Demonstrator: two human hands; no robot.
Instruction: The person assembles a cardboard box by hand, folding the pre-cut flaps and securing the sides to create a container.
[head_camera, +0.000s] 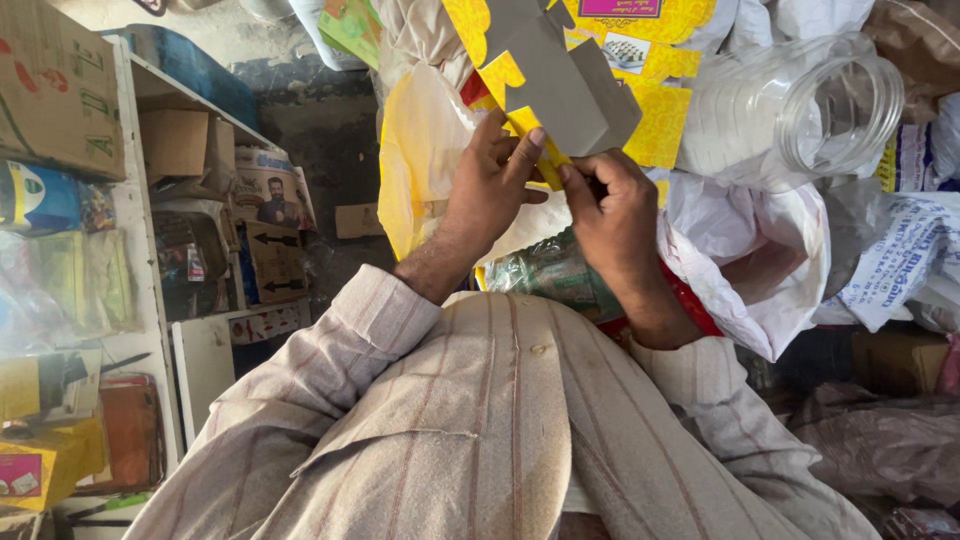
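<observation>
A flat carton blank (560, 90), yellow on its printed face and grey on the inside, is held up just beyond the person's chest, in the middle of the view; its flaps stand at angles, partly folded, and no closed box shape shows yet, so the folding looks begun but well short of finished. The left hand (490, 185) grips the blank's lower edge, thumb pressed against the yellow card and the other fingers curled behind it; the right hand (615, 205) pinches the same edge just beside it, thumb and forefinger tight together on a small tab. Behind the blank, farther off, lie more yellow printed cartons (650, 40); to the right, a clear plastic jar (800, 110) lies on its side with its mouth open, resting on white plastic sacks (760, 260). A yellow plastic bag (415, 160) hangs just left of the hands; on the far left, white shelves (140, 270) hold cardboard boxes (60, 85) and packets; nearest the camera are the person's striped sleeves (470, 430).
</observation>
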